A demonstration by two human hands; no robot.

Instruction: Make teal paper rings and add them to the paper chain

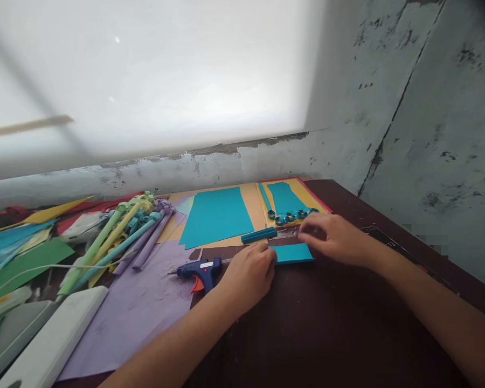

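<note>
Currently, the left hand (250, 272) had its grip closed at the left end of the blue strip (293, 254) on the dark surface (331, 323); the right hand (327, 234), fingers curved and parted, hovered by its other end. Beyond lay blue curls (293, 217); left, a glue gun (198, 270).

Teal strip (293, 253), left end hidden

Before me, a white sheet (186, 81) covers part of a scuffed, cracked wall (440, 134); a white case (52, 337) lies at my left.
</note>
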